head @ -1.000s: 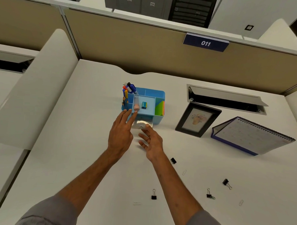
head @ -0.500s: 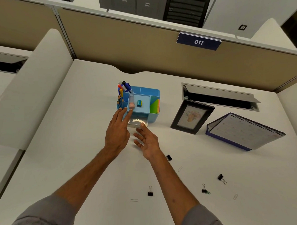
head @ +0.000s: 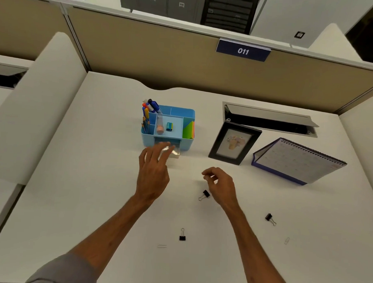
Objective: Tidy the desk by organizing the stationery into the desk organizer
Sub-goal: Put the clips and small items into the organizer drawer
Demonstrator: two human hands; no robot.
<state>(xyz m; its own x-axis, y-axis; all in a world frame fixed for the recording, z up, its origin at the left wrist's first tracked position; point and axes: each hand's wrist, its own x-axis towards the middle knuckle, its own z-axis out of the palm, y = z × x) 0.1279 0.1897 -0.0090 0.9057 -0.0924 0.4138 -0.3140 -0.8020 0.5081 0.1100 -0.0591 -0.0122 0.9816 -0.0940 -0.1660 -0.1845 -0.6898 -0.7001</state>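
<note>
The blue desk organizer (head: 187, 146) stands at mid-desk with pens (head: 149, 110), a clear tube (head: 160, 124), a small eraser (head: 169, 126) and coloured sticky notes (head: 189, 129) in its compartments. Its clear drawer (head: 176, 151) sticks out at the front. My left hand (head: 153, 174) reaches to that drawer with straight fingers, their tips blurred. My right hand (head: 222, 185) hovers with loosely curled fingers just above a black binder clip (head: 205, 194); I see nothing in it. Two more binder clips (head: 182, 236) (head: 269, 218) and two paper clips (head: 162, 246) (head: 286, 240) lie on the desk nearer me.
A black photo frame (head: 234, 143) and a flip calendar (head: 297, 161) stand right of the organizer, in front of an open cable hatch (head: 271, 121). A beige partition runs along the back. Cream dividers flank the white desk (head: 95, 180).
My right hand has drawn back from the drawer, down and to the right, to above the binder clip. My left hand has slipped from the organizer's compartment down to the drawer front.
</note>
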